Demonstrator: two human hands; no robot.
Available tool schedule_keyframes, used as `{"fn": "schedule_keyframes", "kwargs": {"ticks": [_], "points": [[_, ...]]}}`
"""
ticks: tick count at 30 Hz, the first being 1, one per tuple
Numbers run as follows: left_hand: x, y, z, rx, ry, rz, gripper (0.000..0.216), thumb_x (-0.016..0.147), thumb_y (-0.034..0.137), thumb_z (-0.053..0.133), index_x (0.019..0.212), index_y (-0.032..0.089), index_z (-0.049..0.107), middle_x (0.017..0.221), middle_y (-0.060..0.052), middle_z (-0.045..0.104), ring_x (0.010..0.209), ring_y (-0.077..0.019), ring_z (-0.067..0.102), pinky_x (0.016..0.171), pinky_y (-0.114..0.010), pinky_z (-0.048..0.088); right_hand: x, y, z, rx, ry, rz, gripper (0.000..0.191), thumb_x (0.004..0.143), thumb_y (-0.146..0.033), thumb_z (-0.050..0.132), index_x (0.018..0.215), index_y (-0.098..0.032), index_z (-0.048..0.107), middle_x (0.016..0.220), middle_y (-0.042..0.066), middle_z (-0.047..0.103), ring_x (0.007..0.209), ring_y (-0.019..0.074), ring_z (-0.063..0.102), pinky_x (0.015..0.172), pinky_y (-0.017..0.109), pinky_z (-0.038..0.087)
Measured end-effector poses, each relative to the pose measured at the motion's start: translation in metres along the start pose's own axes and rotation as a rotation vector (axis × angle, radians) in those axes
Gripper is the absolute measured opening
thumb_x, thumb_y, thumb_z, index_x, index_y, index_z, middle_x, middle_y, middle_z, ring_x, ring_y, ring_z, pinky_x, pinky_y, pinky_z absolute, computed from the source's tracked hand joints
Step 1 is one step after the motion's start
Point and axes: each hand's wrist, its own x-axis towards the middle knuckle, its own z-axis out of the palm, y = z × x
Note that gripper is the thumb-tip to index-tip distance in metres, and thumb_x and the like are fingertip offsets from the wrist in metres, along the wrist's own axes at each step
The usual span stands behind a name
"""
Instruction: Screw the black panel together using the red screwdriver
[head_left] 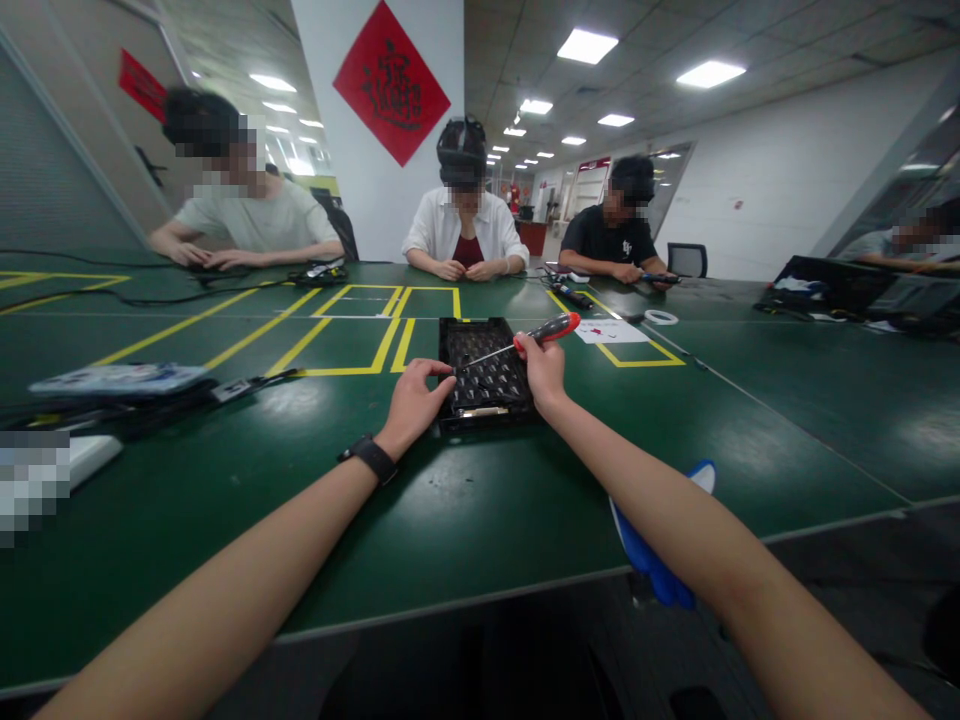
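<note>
A black rectangular device [484,375] with a perforated top lies flat on the green table [465,510] in front of me. My left hand [415,403] rests at its left edge, fingers curled against the casing. My right hand [541,370] is closed around a red-handled screwdriver [553,328]; its shaft slants down to the left and the tip touches the device's top. A black band sits on my left wrist.
Yellow tape lines [375,330] mark boxes on the table beyond the device. A flat device with cables [120,382] lies at left, a white sheet [611,331] and tape roll [661,317] at right. A blue and white object [652,560] sits under my right forearm. Three people sit opposite.
</note>
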Motion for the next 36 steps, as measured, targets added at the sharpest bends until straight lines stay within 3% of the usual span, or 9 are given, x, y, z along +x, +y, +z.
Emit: {"fn": "schedule_keyframes", "kwargs": {"ticks": [5, 13, 23, 36], "points": [[-0.002, 0.011, -0.003, -0.102, -0.068, -0.018, 0.03, 0.076, 0.036, 0.059, 0.1, 0.018, 0.063, 0.099, -0.005, 0.067, 0.094, -0.0202, 0.06, 0.089, -0.035, 0.042, -0.007, -0.01, 0.003, 0.099, -0.01, -0.002, 0.031, 0.07, -0.046, 0.06, 0.065, -0.015, 0.057, 0.055, -0.002, 0.052, 0.054, 0.0103, 0.048, 0.058, 0.024, 0.039], [-0.001, 0.007, 0.0, -0.276, -0.123, -0.09, 0.031, 0.077, 0.04, 0.058, 0.095, 0.016, 0.066, 0.084, -0.006, 0.072, 0.081, -0.0199, 0.064, 0.083, -0.035, 0.045, -0.012, -0.012, 0.006, 0.134, -0.025, 0.005, 0.03, 0.072, -0.044, 0.059, 0.063, -0.015, 0.057, 0.055, -0.002, 0.052, 0.052, 0.0095, 0.046, 0.056, 0.024, 0.039], [0.002, -0.002, 0.005, -0.349, -0.163, -0.138, 0.033, 0.081, 0.039, 0.052, 0.1, 0.016, 0.067, 0.087, -0.006, 0.073, 0.087, -0.0198, 0.063, 0.089, -0.036, 0.042, -0.011, -0.012, 0.005, 0.136, -0.044, -0.009, 0.03, 0.072, -0.044, 0.059, 0.065, -0.016, 0.056, 0.055, -0.003, 0.05, 0.052, 0.0092, 0.046, 0.056, 0.024, 0.039], [0.003, -0.004, 0.005, -0.313, -0.204, -0.141, 0.035, 0.082, 0.038, 0.048, 0.103, 0.016, 0.066, 0.087, -0.005, 0.072, 0.081, -0.0193, 0.062, 0.08, -0.033, 0.044, -0.018, -0.023, 0.005, 0.047, -0.048, -0.067, 0.032, 0.072, -0.046, 0.06, 0.067, -0.015, 0.056, 0.057, -0.002, 0.053, 0.054, 0.0104, 0.048, 0.057, 0.023, 0.039]]}}
